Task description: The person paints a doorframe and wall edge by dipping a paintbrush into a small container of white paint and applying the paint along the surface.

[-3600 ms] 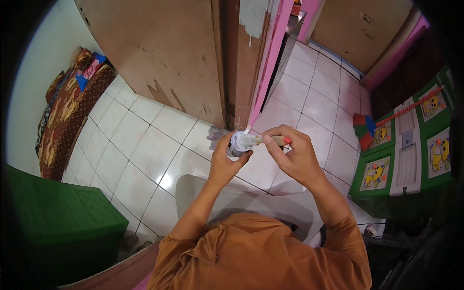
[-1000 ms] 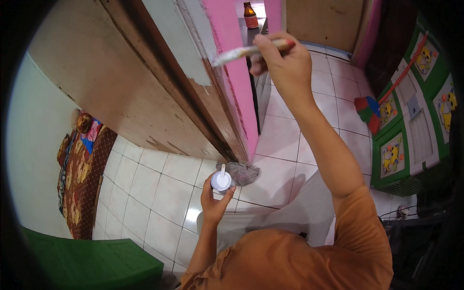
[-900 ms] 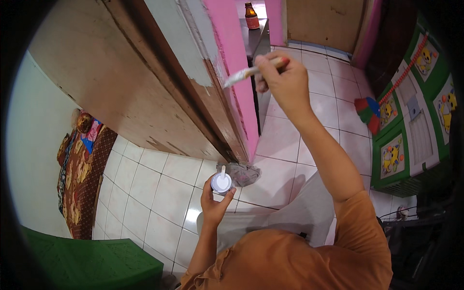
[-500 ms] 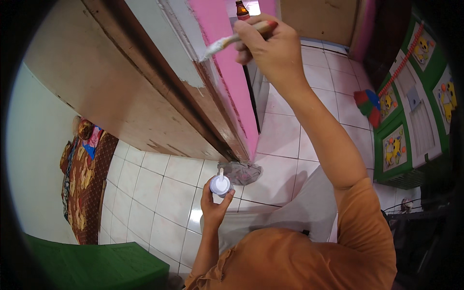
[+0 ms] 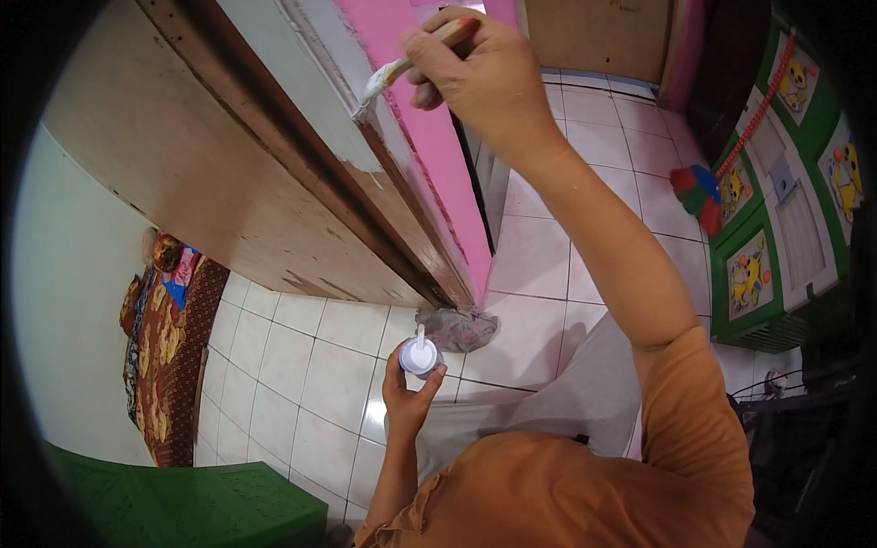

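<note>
Stretching beneath the person, the white tiled floor (image 5: 534,260) ran back past a worn brown wooden door (image 5: 183,155) on the left. Beside that door stood its frame (image 5: 402,187), coated pale grey-white above, the coat ending raggedly over bare brown wood. A strip of pink wall (image 5: 448,173) bordered the frame on the right. Farther right was a green-and-white plastic chest (image 5: 786,201) with cartoon panels; a dark green cabinet (image 5: 210,502) filled the lower left corner, and a brown patterned bedspread (image 5: 174,365) showed beyond it. The person's orange shirt (image 5: 566,484) took up the near edge.

Raised high, the right hand (image 5: 484,82) pinched the handle of a paintbrush between thumb and fingers. The left hand (image 5: 408,397), held low, curled around a small paint cup, thumb on the right side and fingers on the left. A crumpled grey plastic bag (image 5: 468,331) lay at the foot of the frame, near the cup. The paintbrush (image 5: 395,69) slanted down leftward, its white-loaded bristles appearing to touch the frame's edge. White paint showed inside the paint cup (image 5: 421,372), and a slim pale stick (image 5: 421,334) stood at its far rim.
</note>
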Demonstrator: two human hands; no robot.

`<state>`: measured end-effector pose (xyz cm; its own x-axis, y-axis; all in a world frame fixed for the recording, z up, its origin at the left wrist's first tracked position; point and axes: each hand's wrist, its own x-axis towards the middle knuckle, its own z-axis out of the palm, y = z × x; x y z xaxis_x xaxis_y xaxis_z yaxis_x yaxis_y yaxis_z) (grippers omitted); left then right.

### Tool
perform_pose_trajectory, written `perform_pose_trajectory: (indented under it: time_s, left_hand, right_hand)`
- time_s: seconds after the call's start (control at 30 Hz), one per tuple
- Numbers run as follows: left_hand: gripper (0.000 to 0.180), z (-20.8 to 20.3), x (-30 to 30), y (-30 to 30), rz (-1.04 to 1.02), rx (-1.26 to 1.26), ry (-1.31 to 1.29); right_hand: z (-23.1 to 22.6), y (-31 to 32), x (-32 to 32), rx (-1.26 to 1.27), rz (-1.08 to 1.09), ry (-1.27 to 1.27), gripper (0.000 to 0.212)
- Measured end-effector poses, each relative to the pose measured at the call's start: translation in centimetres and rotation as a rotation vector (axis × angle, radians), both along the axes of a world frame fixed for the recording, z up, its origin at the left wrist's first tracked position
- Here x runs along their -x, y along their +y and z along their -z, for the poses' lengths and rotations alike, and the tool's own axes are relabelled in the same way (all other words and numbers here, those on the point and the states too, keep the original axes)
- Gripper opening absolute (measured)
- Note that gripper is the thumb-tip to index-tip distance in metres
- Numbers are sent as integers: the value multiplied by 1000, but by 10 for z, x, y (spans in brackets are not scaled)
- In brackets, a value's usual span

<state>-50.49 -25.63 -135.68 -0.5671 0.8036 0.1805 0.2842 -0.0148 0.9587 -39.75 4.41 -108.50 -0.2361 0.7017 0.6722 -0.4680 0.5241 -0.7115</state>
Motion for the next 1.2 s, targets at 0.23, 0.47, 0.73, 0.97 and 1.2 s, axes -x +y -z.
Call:
perform_pose_trajectory:
  time_s: [0.23,0.47,0.73,0.97,1.2]
  left_hand:
    - [68,-8,0,-16,8,13,35]
    - [68,-3,-14,-14,23,28,16]
    - [72,-10,-25,-18,15,23,18]
    - [71,-11,-35,-20,19,41,5]
    - [70,-6,-34,-22,3,49,39]
  right_hand:
    - [33,1,-14,79,61,-336,29]
    - [-2,15,-9,-136,116,-206,29]
    - [10,21,-47,-81,28,-413,30]
    - [11,18,-38,-195,41,-442,30]
    - [-50,12,-61,-210,45,-202,28]
